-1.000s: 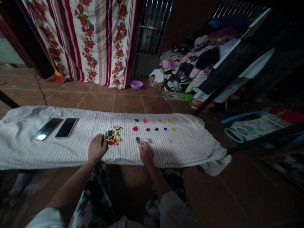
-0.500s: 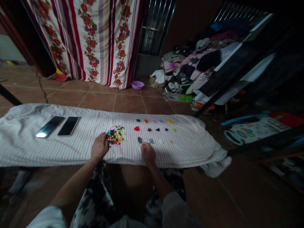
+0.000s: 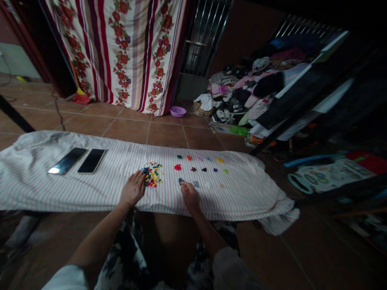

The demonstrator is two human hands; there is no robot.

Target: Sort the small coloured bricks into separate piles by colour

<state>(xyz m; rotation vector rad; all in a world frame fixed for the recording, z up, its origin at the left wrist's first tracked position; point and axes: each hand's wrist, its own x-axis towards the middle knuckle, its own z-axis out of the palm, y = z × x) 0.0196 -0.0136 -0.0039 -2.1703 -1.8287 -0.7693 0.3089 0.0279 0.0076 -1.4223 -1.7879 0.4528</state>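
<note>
A mixed pile of tiny coloured pieces (image 3: 153, 175) lies on the striped cloth (image 3: 121, 151). My left hand (image 3: 134, 188) rests flat at the pile's left edge, fingers stretched out and touching it. To the right, small clusters are grouped by colour in rows, among them a red cluster (image 3: 177, 167), a yellow cluster (image 3: 220, 160) and a black cluster (image 3: 204, 169). My right hand (image 3: 190, 195) has its fingertips pinched together at the dark grey cluster (image 3: 181, 181); whatever they hold is too small to make out. Just right of it sits a lighter grey cluster (image 3: 196, 184).
Two phones, one silvery with glare (image 3: 67, 161) and one dark (image 3: 92, 161), lie at the cloth's left. Beyond on the tiled floor are a purple basin (image 3: 178, 112), a heap of clothes (image 3: 242, 88) and a red dustpan (image 3: 81, 98). A flowered curtain (image 3: 133, 52) hangs behind.
The view has shifted slightly, so everything sits a bit further right and the table lower. My right fingertips are nearer the dark grey cluster. My left hand stays at the pile.
</note>
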